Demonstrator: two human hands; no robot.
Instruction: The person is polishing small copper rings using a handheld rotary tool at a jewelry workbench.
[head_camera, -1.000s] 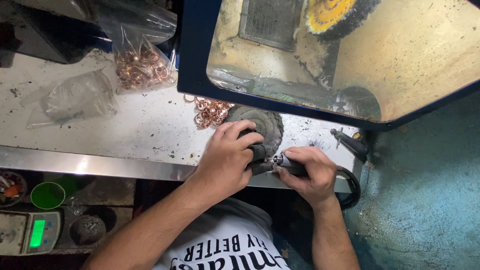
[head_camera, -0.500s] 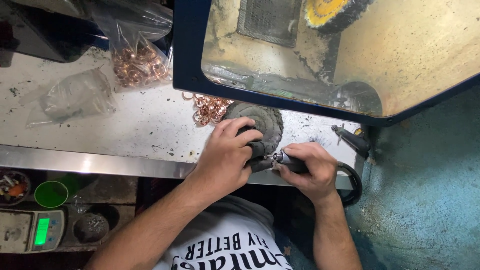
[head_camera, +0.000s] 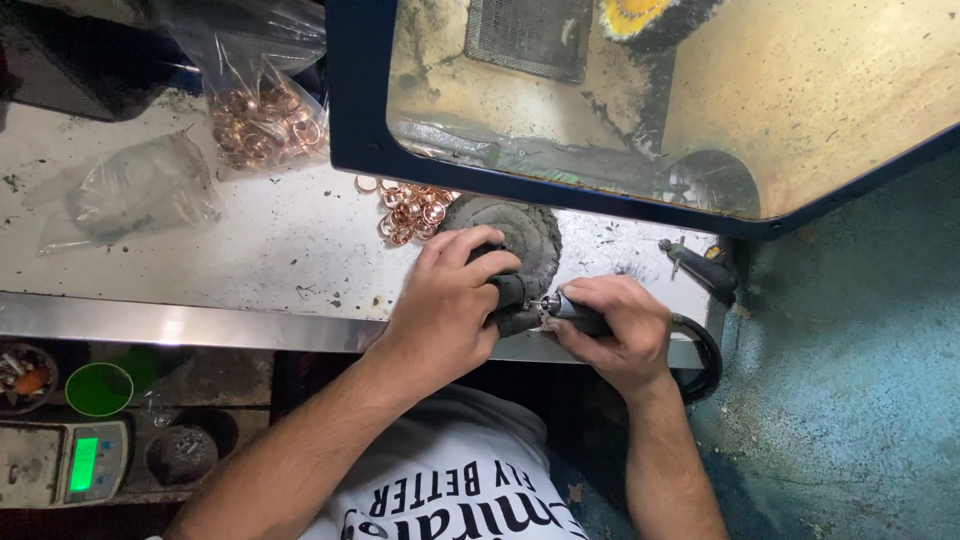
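Note:
My left hand is closed over a small dark piece at the front edge of the white workbench; the piece itself is mostly hidden under my fingers. My right hand grips a slim metal rotary handpiece, and its tip meets the piece under my left fingers. A round dark grey buffing wheel lies flat just behind my left hand. A loose heap of copper rings sits beside that wheel.
A blue-framed dusty shield overhangs the bench's back. A plastic bag of copper rings and a crumpled clear bag lie left. A black hose curls at right. Below the bench: a scale, a green cup.
Both hands stay on the piece and the handpiece; the view has only shifted slightly, with no clear movement of the objects.

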